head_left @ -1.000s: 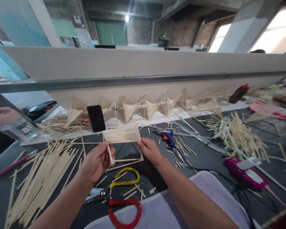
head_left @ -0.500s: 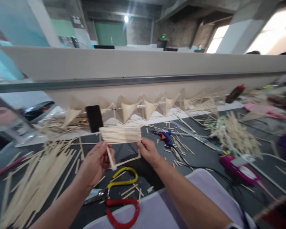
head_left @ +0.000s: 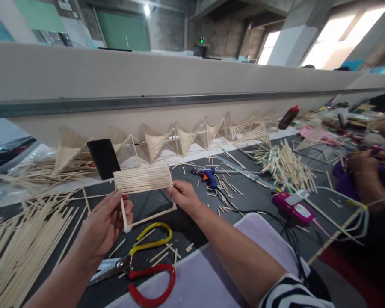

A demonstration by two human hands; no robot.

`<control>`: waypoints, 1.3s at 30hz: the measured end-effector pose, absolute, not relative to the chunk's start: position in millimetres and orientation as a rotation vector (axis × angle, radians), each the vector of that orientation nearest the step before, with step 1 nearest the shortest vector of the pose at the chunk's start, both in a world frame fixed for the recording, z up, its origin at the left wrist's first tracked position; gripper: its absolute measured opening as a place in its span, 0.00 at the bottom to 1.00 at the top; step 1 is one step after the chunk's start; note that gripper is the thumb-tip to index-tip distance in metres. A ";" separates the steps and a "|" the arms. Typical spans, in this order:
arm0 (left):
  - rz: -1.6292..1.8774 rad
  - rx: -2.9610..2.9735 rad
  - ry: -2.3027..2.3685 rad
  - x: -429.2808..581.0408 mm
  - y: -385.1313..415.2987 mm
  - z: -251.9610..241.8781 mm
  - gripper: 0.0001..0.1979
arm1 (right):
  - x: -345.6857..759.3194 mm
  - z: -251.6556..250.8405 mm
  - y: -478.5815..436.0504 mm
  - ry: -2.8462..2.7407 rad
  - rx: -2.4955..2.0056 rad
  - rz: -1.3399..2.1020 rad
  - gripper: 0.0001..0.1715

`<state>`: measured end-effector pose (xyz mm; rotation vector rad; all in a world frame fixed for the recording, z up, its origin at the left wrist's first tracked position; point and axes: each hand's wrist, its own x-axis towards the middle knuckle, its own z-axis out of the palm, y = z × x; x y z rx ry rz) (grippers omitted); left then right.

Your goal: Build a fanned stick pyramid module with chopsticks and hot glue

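Note:
Between my two hands I hold up a small stick frame [head_left: 143,179], its top side filled with a row of thin pale sticks. My left hand [head_left: 106,222] pinches the frame's left upright, fingers closed round it. My right hand [head_left: 185,197] grips the right end of the stick row, fingers closed. The frame hangs a little above the dark table [head_left: 263,201]. Below it lie scissors [head_left: 141,256] with one yellow and one red handle loop.
A black phone [head_left: 103,158] leans by finished stick shapes [head_left: 186,139] along the beige partition. Loose sticks lie in a pile [head_left: 22,244] at left and another heap [head_left: 285,164] at right. A blue glue gun [head_left: 207,175], a pink device [head_left: 293,208], and another person's hand [head_left: 364,164] are at right.
The view has swung to the right, bringing another person's hand into sight. My hands still hold the frame in much the same way.

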<state>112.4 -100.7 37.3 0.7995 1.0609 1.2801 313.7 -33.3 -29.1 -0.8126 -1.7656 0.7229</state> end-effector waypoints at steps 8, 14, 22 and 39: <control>1.291 0.926 0.899 114.1 -116.5 43.9 0.08 | 316.6 -19.6 -39.7 -1.819 -0.689 0.410 0.11; 1.330 1.046 0.733 112.6 -120.2 38.8 0.12 | 319.8 -5.8 -42.0 -1.806 -0.501 0.237 0.09; 1.359 1.033 0.803 113.8 -121.4 37.6 0.08 | 319.1 -11.1 -40.8 -1.843 -0.505 0.222 0.07; 1.265 0.791 1.009 99.2 -91.7 35.8 0.09 | 305.1 -21.4 -42.9 -1.810 -0.826 0.514 0.15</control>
